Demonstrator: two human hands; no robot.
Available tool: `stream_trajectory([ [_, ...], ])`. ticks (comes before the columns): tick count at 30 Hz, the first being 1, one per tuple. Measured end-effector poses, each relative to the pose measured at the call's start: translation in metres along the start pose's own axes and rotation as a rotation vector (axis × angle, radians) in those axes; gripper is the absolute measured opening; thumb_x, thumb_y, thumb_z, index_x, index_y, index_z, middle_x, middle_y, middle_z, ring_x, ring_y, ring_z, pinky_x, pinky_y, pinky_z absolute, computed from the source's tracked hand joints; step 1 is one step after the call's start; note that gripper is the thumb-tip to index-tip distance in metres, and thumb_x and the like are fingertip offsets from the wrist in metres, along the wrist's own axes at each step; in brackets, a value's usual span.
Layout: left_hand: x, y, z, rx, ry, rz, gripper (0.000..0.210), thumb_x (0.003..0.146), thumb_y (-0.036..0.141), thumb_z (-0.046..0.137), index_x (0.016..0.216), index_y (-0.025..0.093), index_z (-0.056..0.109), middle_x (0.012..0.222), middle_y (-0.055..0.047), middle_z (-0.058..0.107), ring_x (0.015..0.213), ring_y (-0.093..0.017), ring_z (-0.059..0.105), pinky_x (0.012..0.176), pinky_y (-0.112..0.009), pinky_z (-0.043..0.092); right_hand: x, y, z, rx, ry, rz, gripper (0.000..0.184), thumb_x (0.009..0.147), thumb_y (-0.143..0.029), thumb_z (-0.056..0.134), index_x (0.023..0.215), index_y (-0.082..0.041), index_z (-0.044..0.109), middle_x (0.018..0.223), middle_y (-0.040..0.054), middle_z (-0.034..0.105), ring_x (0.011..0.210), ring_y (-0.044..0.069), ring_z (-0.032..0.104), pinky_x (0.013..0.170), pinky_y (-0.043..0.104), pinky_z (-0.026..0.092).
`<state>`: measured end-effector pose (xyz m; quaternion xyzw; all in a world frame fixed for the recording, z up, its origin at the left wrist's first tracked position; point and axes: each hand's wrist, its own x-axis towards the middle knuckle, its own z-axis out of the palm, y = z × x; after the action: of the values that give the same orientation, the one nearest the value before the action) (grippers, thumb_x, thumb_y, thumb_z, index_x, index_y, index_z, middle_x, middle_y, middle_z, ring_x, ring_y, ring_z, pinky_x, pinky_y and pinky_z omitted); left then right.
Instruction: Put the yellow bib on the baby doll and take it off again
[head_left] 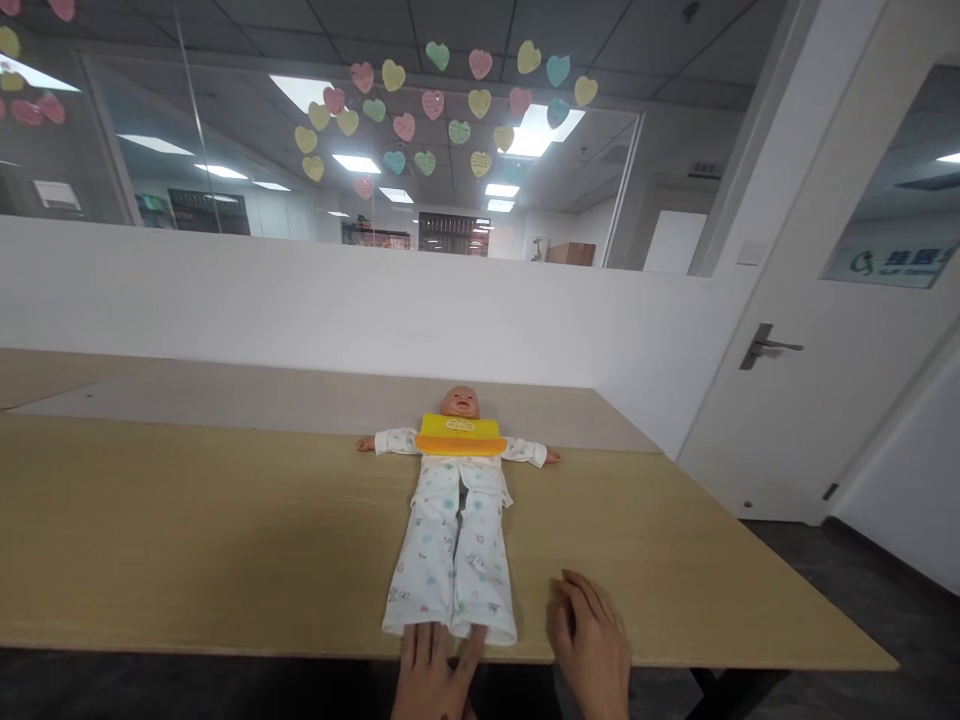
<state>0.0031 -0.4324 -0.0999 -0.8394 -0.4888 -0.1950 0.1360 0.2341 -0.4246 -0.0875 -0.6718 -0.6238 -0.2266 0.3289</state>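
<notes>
Yellow-and-orange baby bib sits on the chest of a baby doll, which lies on its back on the wood-grain table, arms out, legs toward us. Progress, as we read it: white printed top is on, both arms in sleeves; matching trousers cover both legs; bib sits below the doll's chin. Bib fastening and feet don't show, so we can't say whether anything is left there. Our left hand is at the doll's foot end, fingers straight and spread, tips at the trouser hems; pinching or just touching, we can't tell. Our right hand is loosely open, holding nothing, to the right of the doll's lower legs. We count one doll, one bib, one top, one pair of trousers, two hands, one door well right of the doll, and more than twenty heart-shaped notes beyond its head.
</notes>
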Motion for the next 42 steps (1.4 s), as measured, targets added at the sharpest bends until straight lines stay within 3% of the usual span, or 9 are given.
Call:
stream_trajectory([
  [7,0.001,0.007,-0.001,-0.051,-0.018,-0.04,0.069,0.065,0.029,0.059,0.133,0.033,0.047,0.112,-0.013,0.061,0.111,-0.036,0.048,0.1,-0.054,0.029,-0.001,0.002,0.0,0.025,-0.027,0.017,0.031,0.09,-0.031,0.038,0.099,-0.015,0.063,0.108,0.0108,0.066,0.1,0.026,0.059,0.085,0.041,0.047],
  [17,-0.002,0.004,0.002,-0.052,-0.003,-0.011,0.076,0.063,0.016,0.056,0.136,0.029,0.043,0.121,-0.013,0.058,0.116,-0.035,0.045,0.101,-0.055,0.03,0.001,0.001,-0.003,0.033,-0.046,0.033,0.031,0.09,-0.031,0.039,0.099,-0.016,0.064,0.108,0.0111,0.066,0.099,0.025,0.06,0.086,0.041,0.047],
  [28,-0.001,0.008,0.004,-0.061,-0.127,-0.041,0.076,0.061,0.02,0.061,0.134,0.03,0.045,0.122,-0.013,0.059,0.117,-0.038,0.047,0.103,-0.056,0.027,-0.001,0.005,0.001,0.029,-0.03,0.013,0.032,0.09,-0.033,0.038,0.095,-0.015,0.064,0.106,0.0115,0.066,0.097,0.025,0.061,0.085,0.04,0.047],
  [42,-0.001,0.012,0.006,-0.062,-0.115,-0.067,0.076,0.059,0.02,0.062,0.133,0.029,0.048,0.121,-0.014,0.059,0.116,-0.04,0.047,0.102,-0.058,0.027,0.0,0.005,0.0,0.033,-0.025,0.009,0.03,0.089,-0.031,0.038,0.095,-0.017,0.063,0.106,0.01,0.067,0.098,0.025,0.061,0.083,0.041,0.048],
])
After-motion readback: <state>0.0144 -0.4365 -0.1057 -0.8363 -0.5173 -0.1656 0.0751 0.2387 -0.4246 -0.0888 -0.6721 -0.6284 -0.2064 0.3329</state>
